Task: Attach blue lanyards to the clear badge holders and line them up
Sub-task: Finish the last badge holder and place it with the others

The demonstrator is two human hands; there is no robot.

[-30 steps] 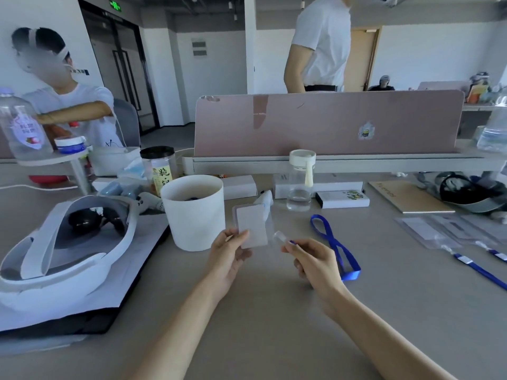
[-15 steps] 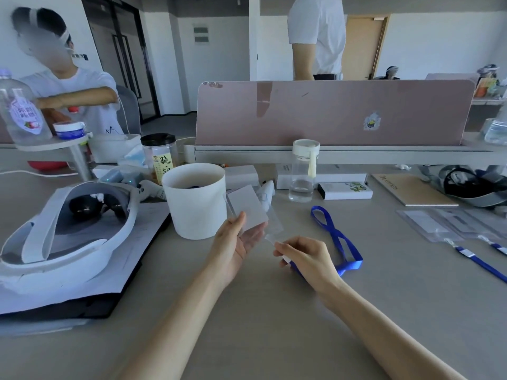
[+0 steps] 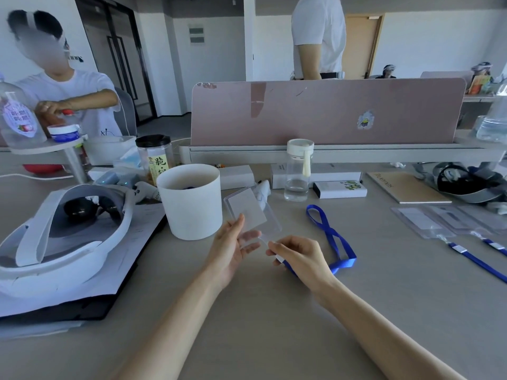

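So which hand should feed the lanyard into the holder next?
Probably right: the right hand pinches the blue lanyard by its clear end beside the badge holder, which the left hand holds.

The grey table [image 3: 274, 338] carries a white tub [image 3: 192, 204], a clear bottle [image 3: 297, 176] and a notebook [image 3: 406, 186]. A blue lanyard [image 3: 329, 231] lies looped

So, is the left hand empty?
No, the left hand holds a clear badge holder, while the right hand pinches the blue lanyard.
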